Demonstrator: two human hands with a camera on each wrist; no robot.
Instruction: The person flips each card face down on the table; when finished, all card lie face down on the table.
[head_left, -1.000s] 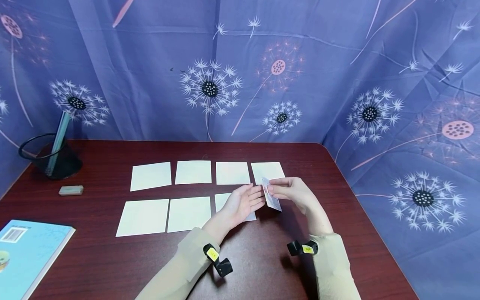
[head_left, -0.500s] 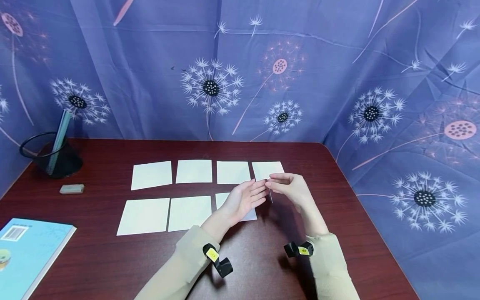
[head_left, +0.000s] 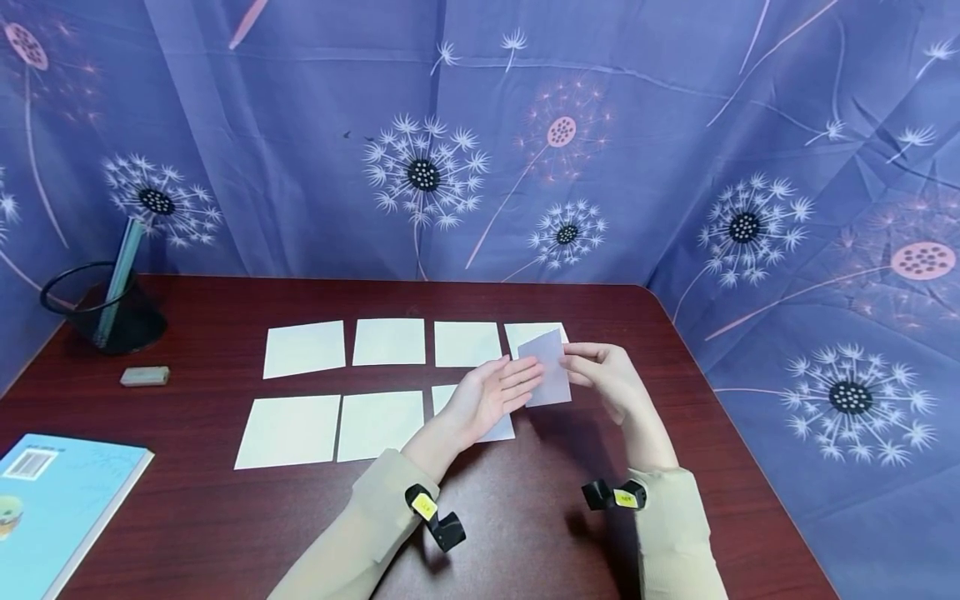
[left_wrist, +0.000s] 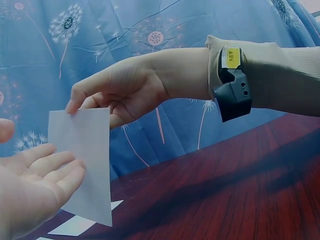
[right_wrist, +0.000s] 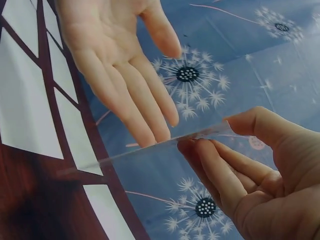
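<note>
In the head view my right hand (head_left: 613, 382) pinches a white paper card (head_left: 555, 375) by its edge, between thumb and fingers. The card is upright above the table, its blank face toward the head camera. My left hand (head_left: 483, 402) is palm up with straight fingers; its fingertips lie in front of the card, touching or almost touching it. In the right wrist view the card (right_wrist: 145, 148) appears nearly edge-on. Blank white cards lie in two rows; the rear right card (head_left: 517, 335) and the front third card (head_left: 444, 397) are partly hidden by the hands and held card.
A black mesh pen cup (head_left: 123, 321) with a blue-green strip-like item stands at the back left. Before it lies a small whitish block (head_left: 145, 377). A light blue book (head_left: 75, 483) is at the left edge. Patterned blue cloth (head_left: 300, 125) hangs behind the table.
The held card has turned from showing a printed face, through edge-on, to its blank face toward the head camera. My right hand shifted slightly left, then back right; the left hand stayed nearly still.
</note>
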